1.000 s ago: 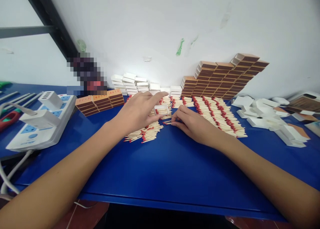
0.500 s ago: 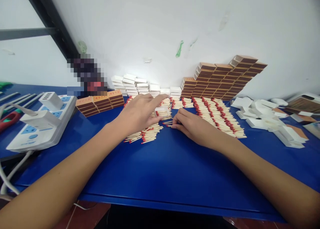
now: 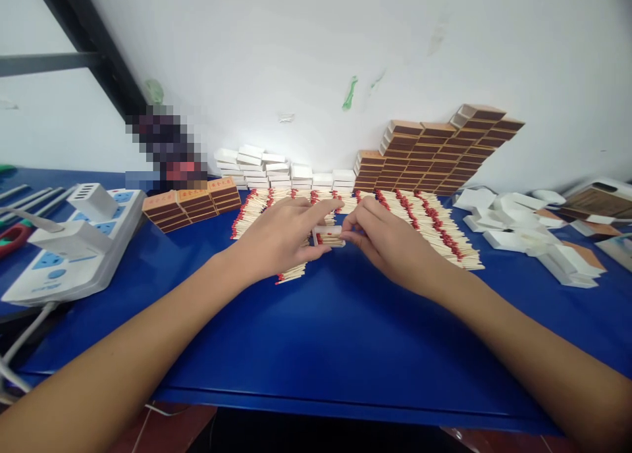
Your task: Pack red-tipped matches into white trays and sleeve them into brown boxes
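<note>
My left hand (image 3: 281, 236) holds a small white matchbox tray (image 3: 316, 237) between thumb and fingers, just above the blue table. Several red-headed matches (image 3: 328, 239) lie inside the tray. At the tray's right end is my right hand (image 3: 382, 239), its thumb and fingers pinched together on matches that its fingertips mostly hide. Beneath and behind both hands spread loose rows of matches (image 3: 434, 226), partly covered by the left hand.
White trays (image 3: 301, 172) are stacked against the wall. Brown matchboxes stand in a tall stack (image 3: 429, 157) and a low row (image 3: 192, 206). Opened white box pieces (image 3: 523, 226) lie at right. A power strip (image 3: 93, 262) with plugs and cables sits at left.
My right hand has moved up from the matches on the table to the tray's right end. The left hand has brought the tray slightly right and lower. The view has shifted a little.
</note>
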Tool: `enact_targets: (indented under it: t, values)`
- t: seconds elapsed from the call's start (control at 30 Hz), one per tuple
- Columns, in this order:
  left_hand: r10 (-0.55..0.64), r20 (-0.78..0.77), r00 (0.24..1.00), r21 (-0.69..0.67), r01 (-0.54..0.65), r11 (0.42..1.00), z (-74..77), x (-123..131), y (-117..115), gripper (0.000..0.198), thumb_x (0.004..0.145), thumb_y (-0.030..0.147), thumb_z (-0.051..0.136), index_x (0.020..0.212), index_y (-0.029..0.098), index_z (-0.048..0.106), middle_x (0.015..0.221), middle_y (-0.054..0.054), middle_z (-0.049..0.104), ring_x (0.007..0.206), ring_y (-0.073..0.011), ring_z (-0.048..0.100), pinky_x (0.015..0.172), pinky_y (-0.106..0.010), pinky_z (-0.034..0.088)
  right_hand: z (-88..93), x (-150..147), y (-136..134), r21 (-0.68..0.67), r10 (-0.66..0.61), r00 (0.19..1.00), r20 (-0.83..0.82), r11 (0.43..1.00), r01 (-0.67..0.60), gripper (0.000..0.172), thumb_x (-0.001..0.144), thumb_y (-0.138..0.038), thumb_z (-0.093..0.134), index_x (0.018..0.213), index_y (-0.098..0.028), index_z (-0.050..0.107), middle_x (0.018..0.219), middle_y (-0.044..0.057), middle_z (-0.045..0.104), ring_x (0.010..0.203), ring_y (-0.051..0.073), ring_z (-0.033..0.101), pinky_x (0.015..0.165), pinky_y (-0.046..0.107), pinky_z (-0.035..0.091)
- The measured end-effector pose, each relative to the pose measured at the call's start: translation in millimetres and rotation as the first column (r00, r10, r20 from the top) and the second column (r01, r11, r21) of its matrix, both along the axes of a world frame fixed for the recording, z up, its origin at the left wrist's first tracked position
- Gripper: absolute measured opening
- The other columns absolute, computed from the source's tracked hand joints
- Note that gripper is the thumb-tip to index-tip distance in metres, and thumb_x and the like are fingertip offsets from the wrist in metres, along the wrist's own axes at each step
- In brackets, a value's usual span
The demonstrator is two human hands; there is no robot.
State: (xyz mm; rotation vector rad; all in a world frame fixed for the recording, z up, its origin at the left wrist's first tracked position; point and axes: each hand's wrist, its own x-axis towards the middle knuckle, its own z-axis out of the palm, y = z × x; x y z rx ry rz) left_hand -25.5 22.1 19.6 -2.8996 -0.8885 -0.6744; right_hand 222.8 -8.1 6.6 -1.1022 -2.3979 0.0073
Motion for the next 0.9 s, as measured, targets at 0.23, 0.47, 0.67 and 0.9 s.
enact_targets:
  t: [0.23,0.47,0.67,0.9]
  values:
    - [-0.026,0.065,0.998,-0.053,0.03,0.998,1.9,-0.1,0.3,0.063,0.095,0.033,0.077,0.15,0.023,0.048,0.118,-0.008,0.078,0.116,-0.0278,0.071,0.097,-0.04,0.053,-3.6,-2.5,0.6,0.035,0.041,0.998,-0.053,0.999,-0.039,0.009,0.109,-0.022,0.049,0.106,-0.021,0.058,0.104,0.009,0.059,0.091,0.023,0.059,0.078,0.036,0.047]
    - [0.093,0.093,0.991,-0.096,-0.084,0.992,12.9,-9.6,7.3,0.068,0.091,0.032,0.082,0.15,0.024,0.049,0.12,-0.006,0.078,0.114,-0.026,0.071,0.095,-0.037,0.052,-8.2,-1.4,5.9,-0.009,-0.03,0.984,-0.178,1.0,0.029,0.01,0.108,-0.025,0.052,0.101,-0.022,0.059,0.097,0.006,0.06,0.085,0.022,0.059,0.078,0.036,0.048]
    - [0.1,0.052,0.994,-0.044,-0.098,0.994,9.9,-10.9,9.2,0.066,0.094,0.033,0.079,0.151,0.024,0.048,0.118,-0.007,0.078,0.114,-0.0266,0.07,0.095,-0.038,0.052,-22.2,-2.8,11.1,-0.127,0.03,0.998,-0.061,0.991,-0.038,0.008,0.107,-0.026,0.055,0.109,-0.023,0.062,0.106,0.008,0.059,0.092,0.024,0.062,0.081,0.037,0.051]
    - [0.104,-0.006,0.995,0.022,-0.104,0.994,7.5,-10.3,10.2,0.066,0.094,0.032,0.078,0.151,0.022,0.047,0.114,-0.009,0.078,0.107,-0.027,0.071,0.091,-0.038,0.052,-21.1,-1.6,9.2,-0.165,0.002,0.999,0.037,0.986,0.004,0.014,0.109,-0.027,0.05,0.099,-0.022,0.059,0.102,0.009,0.059,0.095,0.026,0.061,0.083,0.039,0.05]
